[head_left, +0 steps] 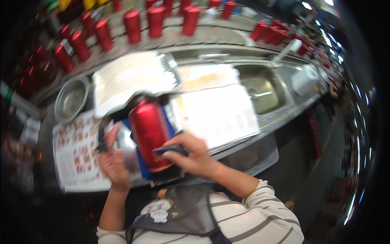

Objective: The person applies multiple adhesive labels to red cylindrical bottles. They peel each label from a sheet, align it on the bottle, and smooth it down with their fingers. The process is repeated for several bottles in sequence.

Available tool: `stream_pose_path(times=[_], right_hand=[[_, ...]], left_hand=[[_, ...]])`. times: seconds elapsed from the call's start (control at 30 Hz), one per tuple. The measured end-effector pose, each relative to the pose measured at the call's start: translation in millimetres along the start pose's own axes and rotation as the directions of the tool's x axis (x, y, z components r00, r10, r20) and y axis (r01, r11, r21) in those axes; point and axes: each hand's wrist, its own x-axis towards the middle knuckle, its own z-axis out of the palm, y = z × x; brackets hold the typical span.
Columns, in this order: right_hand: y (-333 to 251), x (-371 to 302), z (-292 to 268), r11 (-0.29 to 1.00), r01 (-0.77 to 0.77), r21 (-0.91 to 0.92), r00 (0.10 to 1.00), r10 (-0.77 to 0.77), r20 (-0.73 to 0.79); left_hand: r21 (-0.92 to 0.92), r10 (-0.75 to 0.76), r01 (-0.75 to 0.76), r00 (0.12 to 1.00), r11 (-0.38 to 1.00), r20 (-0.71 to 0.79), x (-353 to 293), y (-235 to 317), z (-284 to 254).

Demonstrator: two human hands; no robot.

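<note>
A glossy red metal cylinder (pixel 149 130), probably a flask body, lies tilted on a blue cloth (pixel 145 166) in front of me. My right hand (pixel 189 152) is closed around a small dark tool with a blue tip (pixel 172 150). That tip meets the red cylinder near its lower end; the tool's exact kind is blurred. Left of the cylinder, my left hand (pixel 115 164) has its fingers apart, with no visible grip on the cylinder. Something black (pixel 102 140) covers or sits at one of its fingers, too blurred to make out.
Printed sheets (pixel 83 175) lie at the left, white sheets (pixel 215 116) at the right. Behind are a white tray-like panel (pixel 126 77) and a metal bowl (pixel 72 97). A sink (pixel 262 89) stands at the right. Several red cylinders (pixel 155 22) line the conveyor at the back.
</note>
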Motion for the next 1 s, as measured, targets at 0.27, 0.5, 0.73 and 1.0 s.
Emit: stream_pose_path(times=[0.27, 0.5, 0.73, 1.0], right_hand=[[36, -14, -35, 0.879, -0.358, 0.316, 0.916, 0.396, -0.061], [18, -26, -3, 0.827, 0.06, -0.559, 0.965, 0.095, 0.243], [-13, -12, 2, 0.87, 0.271, -0.411, 0.921, -0.112, 0.372], [-52, 40, 78, 0.549, 0.824, 0.143, 0.225, -0.549, 0.805]], left_hand=[[0.235, -0.225, 0.158, 0.929, 0.959, 0.293, 92, -13, 27], [0.084, -0.351, 0.342, 0.89, 0.936, 0.292, 108, -53, 44], [0.0, -0.28, 0.281, 0.958, 0.96, 0.068, 71, -49, 10], [-0.246, -0.259, 0.192, 0.925, 0.95, -0.278, -115, 42, -138]])
